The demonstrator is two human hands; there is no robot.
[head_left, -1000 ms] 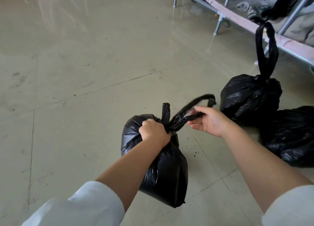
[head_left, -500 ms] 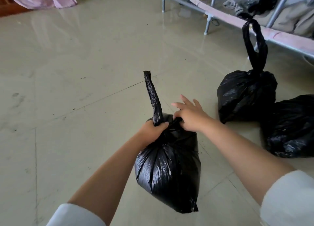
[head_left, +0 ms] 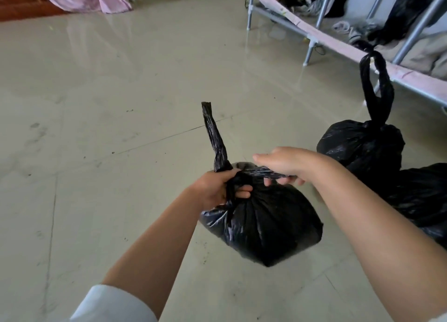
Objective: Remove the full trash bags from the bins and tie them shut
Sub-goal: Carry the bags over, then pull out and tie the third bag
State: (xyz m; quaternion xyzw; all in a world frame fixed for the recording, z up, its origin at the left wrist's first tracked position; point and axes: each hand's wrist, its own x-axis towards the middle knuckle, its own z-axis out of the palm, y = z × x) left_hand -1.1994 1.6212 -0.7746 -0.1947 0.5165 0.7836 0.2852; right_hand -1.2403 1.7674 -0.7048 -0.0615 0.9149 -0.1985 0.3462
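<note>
Black plastic trash bag (head_left: 263, 222) hangs half-tied: left hand (head_left: 219, 188) clenches its neck, right hand (head_left: 284, 165) pinches one twisted tail. Thin film could tear, or the tail slip free, under a hard pull

The one camera sits on my head, looking forward and down along my forearms at the tiled floor (head_left: 121, 103). It is wide-angle and close to the trash bag (head_left: 266, 225), which fills the middle; beyond the bag, the metal rack (head_left: 312, 34) crosses the upper right corner.
</note>
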